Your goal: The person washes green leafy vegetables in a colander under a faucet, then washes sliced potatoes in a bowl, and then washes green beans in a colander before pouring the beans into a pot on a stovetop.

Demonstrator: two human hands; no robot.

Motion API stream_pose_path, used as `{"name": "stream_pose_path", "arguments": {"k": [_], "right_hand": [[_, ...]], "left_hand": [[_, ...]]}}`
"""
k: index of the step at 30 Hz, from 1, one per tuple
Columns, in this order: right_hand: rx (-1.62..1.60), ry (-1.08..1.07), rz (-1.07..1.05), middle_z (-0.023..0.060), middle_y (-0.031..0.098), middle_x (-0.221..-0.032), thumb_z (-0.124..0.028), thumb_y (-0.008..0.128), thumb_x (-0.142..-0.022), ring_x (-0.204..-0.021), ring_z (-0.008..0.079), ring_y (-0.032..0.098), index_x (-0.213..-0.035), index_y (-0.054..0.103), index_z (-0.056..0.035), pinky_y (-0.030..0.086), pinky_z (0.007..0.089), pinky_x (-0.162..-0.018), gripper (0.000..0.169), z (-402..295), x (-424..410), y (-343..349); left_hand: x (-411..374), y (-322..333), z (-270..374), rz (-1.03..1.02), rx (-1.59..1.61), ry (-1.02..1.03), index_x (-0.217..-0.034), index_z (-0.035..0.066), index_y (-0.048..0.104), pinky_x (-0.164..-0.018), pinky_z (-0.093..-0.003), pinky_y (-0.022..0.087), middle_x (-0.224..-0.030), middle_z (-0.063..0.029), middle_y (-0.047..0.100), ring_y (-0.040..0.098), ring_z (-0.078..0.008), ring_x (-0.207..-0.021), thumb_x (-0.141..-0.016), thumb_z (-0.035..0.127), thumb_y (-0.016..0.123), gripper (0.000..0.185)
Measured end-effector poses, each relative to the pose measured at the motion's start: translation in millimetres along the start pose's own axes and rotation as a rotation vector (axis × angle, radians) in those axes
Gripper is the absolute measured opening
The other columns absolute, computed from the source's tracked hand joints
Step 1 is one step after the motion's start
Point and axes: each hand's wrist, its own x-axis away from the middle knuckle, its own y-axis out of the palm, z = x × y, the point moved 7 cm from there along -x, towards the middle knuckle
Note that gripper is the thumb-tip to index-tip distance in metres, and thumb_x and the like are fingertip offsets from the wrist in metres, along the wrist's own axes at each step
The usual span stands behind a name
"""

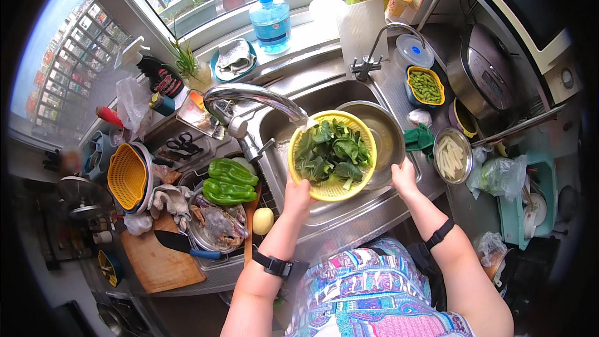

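My left hand [299, 199] grips the near left rim of a yellow plastic colander [369, 168] full of cut leafy greens [334, 150]. The colander is held over the sink, under the mouth of a curved chrome faucet [257, 96]. My right hand [404, 178] holds the near right rim of a round stainless steel basin [395, 135], which sits in the sink with water in it. The colander hides the basin's left part. Whether the two touch, I cannot tell.
Left of the sink [327, 215] are green peppers [229, 187], a bowl with a crab-like item [217, 224], a peeled potato [263, 221], and a knife [178, 243] over a wooden cutting board [161, 262]. To the right stand a bowl of white strips [450, 155] and a basket of green pods [425, 85].
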Motion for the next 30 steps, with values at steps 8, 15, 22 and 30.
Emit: {"name": "stream_pose_path", "arguments": {"k": [8,15,22,30], "right_hand": [[-0.039,0.024,-0.031,0.0179,0.068,-0.1,0.0,0.049,-0.084,-0.092,0.0268,0.067,-0.134,0.049,-0.0091,0.049,0.0356,-0.084,0.051,-13,17,0],[0.315,-0.833,0.208,0.0197,0.05,-0.134,0.011,0.042,-0.079,-0.111,0.0381,0.056,-0.145,0.033,-0.0155,0.048,0.0415,-0.091,0.072,-116,48,-29],[0.399,-0.91,0.219,0.0173,0.038,-0.145,0.012,0.047,-0.075,-0.121,0.0384,0.049,-0.145,0.035,-0.0186,0.048,0.0417,-0.094,0.077,-133,41,-42],[-0.261,-0.135,-0.275,0.0141,0.055,-0.123,0.0,0.041,-0.086,-0.101,0.0257,0.061,-0.14,0.036,-0.0109,0.055,0.0373,-0.077,0.056,-47,20,6]], "left_hand": [[-5,12,-16,-0.03,0.109,-0.068,-0.139,0.013,0.023,-0.08,-0.0572,0.056,-0.127,-0.0181,0.045,0.057,-0.0394,-0.109,-0.075,-0.008,0.036,0.068],[-2,7,-35,-0.022,0.334,-0.134,-0.138,0.007,0.025,-0.093,-0.0585,0.049,-0.132,-0.0191,0.043,0.05,-0.0418,-0.118,-0.077,-0.008,0.035,0.064],[10,4,-27,0.02,0.409,-0.117,-0.135,-0.001,0.028,-0.096,-0.0583,0.048,-0.131,-0.0228,0.043,0.05,-0.043,-0.118,-0.079,-0.007,0.034,0.057],[22,42,-4,0.07,0.016,0.06,-0.133,0.006,0.029,-0.08,-0.0487,0.058,-0.123,-0.0185,0.048,0.062,-0.035,-0.102,-0.086,0.001,0.039,0.048]]}}
